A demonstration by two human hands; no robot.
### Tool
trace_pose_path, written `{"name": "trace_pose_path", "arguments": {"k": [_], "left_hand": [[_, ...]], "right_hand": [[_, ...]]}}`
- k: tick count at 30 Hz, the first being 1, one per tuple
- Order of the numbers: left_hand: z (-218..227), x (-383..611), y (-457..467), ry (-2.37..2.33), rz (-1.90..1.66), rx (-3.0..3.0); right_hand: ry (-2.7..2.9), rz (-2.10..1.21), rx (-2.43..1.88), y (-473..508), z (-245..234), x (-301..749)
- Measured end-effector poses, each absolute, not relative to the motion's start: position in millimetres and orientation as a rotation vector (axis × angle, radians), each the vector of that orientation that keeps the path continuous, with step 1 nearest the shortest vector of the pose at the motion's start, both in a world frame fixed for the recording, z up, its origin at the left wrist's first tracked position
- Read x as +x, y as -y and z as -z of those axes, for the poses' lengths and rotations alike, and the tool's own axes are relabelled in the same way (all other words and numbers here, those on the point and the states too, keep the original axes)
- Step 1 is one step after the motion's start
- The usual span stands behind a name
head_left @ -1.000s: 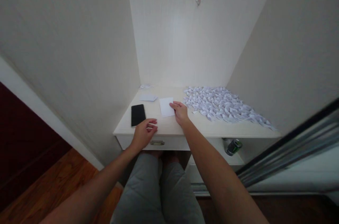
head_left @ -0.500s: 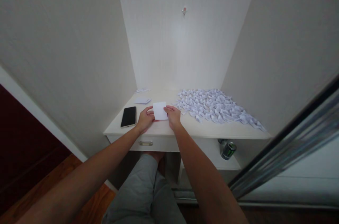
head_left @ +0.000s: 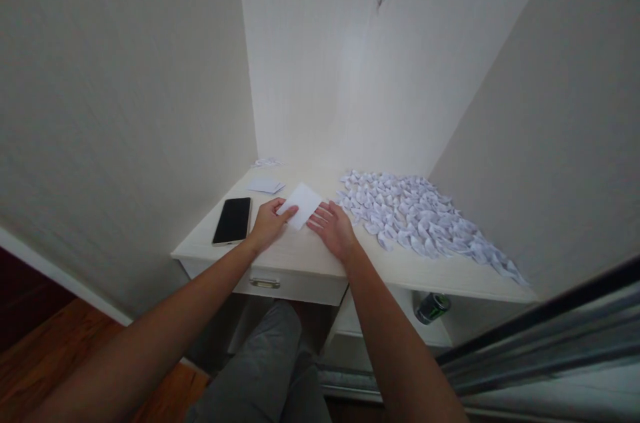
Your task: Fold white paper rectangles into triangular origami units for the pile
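A small white paper sheet (head_left: pixel 304 204) lies on the cream desk top (head_left: pixel 300 256). My left hand (head_left: pixel 269 224) pinches its near left corner with thumb and fingers. My right hand (head_left: pixel 334 230) rests beside the sheet's right edge, fingers stretched out and touching the paper. A black phone (head_left: pixel 233 220) lies flat just left of my left hand. A wide heap of small folded white paper pieces (head_left: pixel 420 220) spreads over the right half of the desk, close to my right hand.
More small white paper sheets (head_left: pixel 265 184) and scraps (head_left: pixel 265 162) lie at the back left. Walls close the desk in on three sides. A drawer with a metal handle (head_left: pixel 265 284) sits below. A dark can (head_left: pixel 433 308) stands on a shelf underneath; my grey-trousered knees are below.
My left hand came up from the desk's front edge to the sheet and took its corner. The sheet has turned askew, and my right hand's fingers have flattened out at its right edge.
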State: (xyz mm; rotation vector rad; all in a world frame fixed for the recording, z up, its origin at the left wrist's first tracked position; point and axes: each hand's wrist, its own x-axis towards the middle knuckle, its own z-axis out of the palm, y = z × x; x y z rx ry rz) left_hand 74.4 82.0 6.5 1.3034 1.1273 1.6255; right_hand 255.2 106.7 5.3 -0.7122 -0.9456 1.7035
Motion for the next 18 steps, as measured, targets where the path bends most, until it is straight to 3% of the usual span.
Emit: {"name": "trace_pose_path", "arguments": {"k": [11,18], "left_hand": [[-7.1,70.3,-72.5,-0.759,-1.398,1.259],[-8.9,73.7,-69.7,-0.932,-1.458,1.603]], "right_hand": [[1.007,-1.483,-0.757,-105.9,-1.3,250.8],[1.027,-1.472,-0.809,-100.4,-5.7,255.8]]}}
